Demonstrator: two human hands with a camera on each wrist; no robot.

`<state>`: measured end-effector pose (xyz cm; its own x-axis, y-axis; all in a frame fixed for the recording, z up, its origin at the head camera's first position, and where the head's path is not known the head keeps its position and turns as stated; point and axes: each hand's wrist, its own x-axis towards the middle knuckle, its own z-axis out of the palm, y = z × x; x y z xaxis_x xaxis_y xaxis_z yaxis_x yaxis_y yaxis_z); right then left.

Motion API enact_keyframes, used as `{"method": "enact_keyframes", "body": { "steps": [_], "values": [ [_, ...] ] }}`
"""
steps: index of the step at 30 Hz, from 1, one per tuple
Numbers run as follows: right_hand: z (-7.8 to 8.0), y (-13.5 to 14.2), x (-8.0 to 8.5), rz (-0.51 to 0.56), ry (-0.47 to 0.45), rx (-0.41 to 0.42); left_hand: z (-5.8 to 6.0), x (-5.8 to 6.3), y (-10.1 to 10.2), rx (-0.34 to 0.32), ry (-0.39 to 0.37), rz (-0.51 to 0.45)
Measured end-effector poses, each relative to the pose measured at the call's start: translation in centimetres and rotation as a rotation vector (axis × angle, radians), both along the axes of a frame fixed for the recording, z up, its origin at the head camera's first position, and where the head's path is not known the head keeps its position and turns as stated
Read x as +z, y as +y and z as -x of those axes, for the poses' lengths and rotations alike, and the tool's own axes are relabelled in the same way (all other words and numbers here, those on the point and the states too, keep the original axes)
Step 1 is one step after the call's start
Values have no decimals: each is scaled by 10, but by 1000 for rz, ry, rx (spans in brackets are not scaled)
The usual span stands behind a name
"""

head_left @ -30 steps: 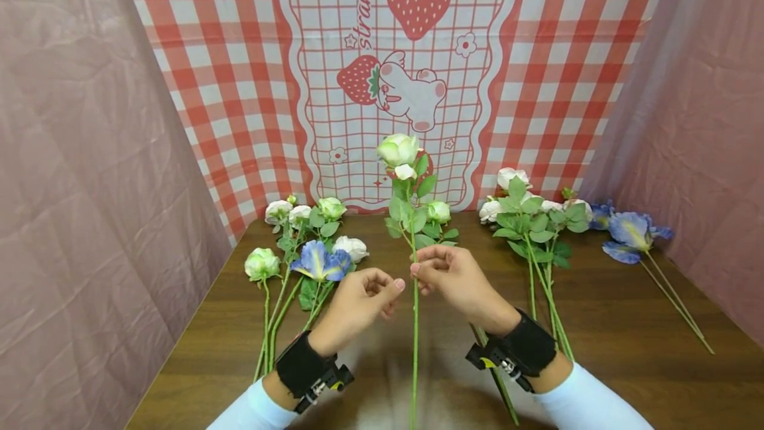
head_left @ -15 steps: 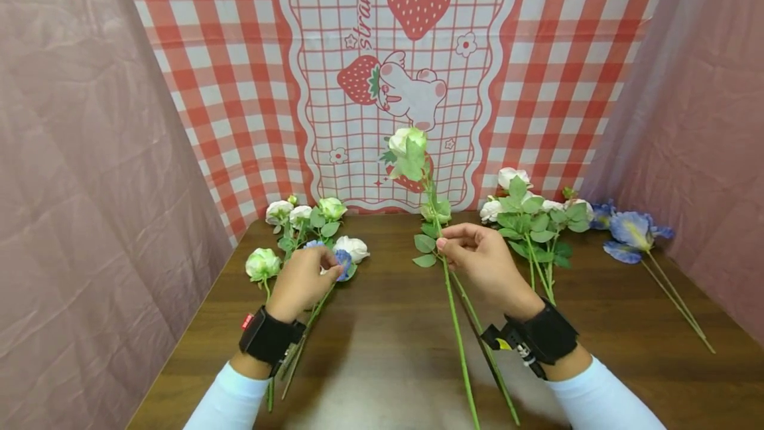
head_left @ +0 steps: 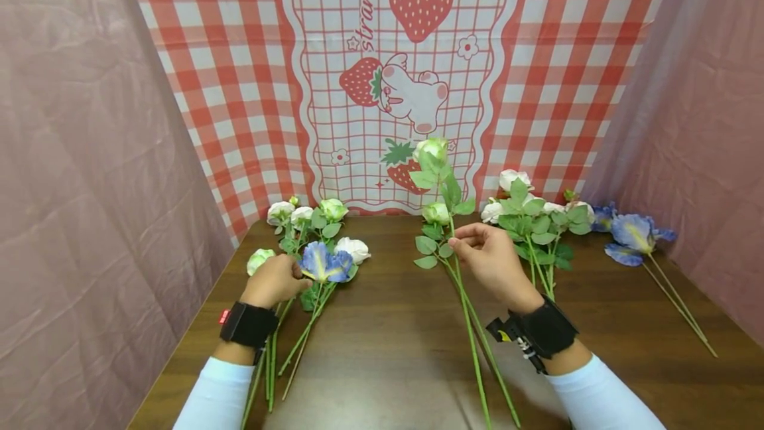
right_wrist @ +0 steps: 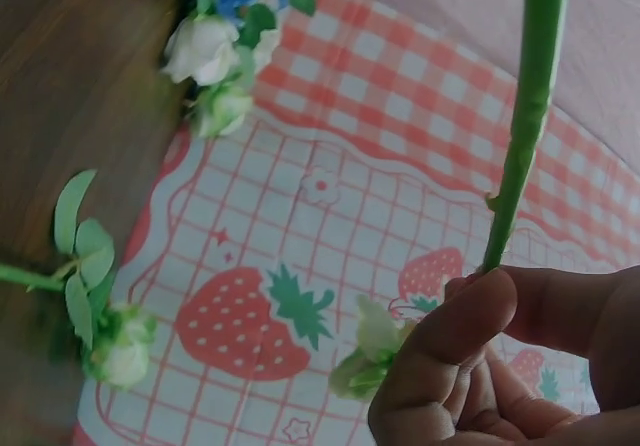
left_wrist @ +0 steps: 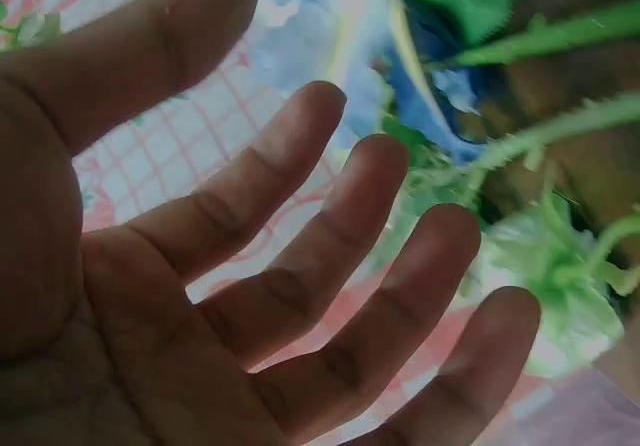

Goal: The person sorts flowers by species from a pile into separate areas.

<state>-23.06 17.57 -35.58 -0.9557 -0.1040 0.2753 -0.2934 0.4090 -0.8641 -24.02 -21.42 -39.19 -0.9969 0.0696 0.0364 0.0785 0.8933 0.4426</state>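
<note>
Green-white rose (head_left: 432,150) rises near centre frame, its stem (right_wrist: 536,66) pinched by your right hand (head_left: 494,264); your left hand (head_left: 273,282), fingers spread, holds nothing near the blue iris (head_left: 316,261), left of centre. White roses (head_left: 514,180) already lie grouped at right; yours seems not yet laid down.

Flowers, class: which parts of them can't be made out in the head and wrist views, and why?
Held rose: head view, stem end cut off by the bottom edge.
Leftmost rose: head view, partly hidden by the left hand.
White roses on the right: head view, lower stems hidden by the right wristband.
Blue flower: left wrist view, blurred, cut off by the top edge.
</note>
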Motion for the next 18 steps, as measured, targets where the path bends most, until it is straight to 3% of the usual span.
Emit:
{"method": "enact_keyframes", "body": {
  "steps": [9, 18],
  "values": [
    [12, -4, -15, -191, 53, -110, 7, -17, -9, -21, -143, 19],
    [22, -5, -30, -284, 81, -167, 6, -23, -4, 6, -141, 130]
  ]
}}
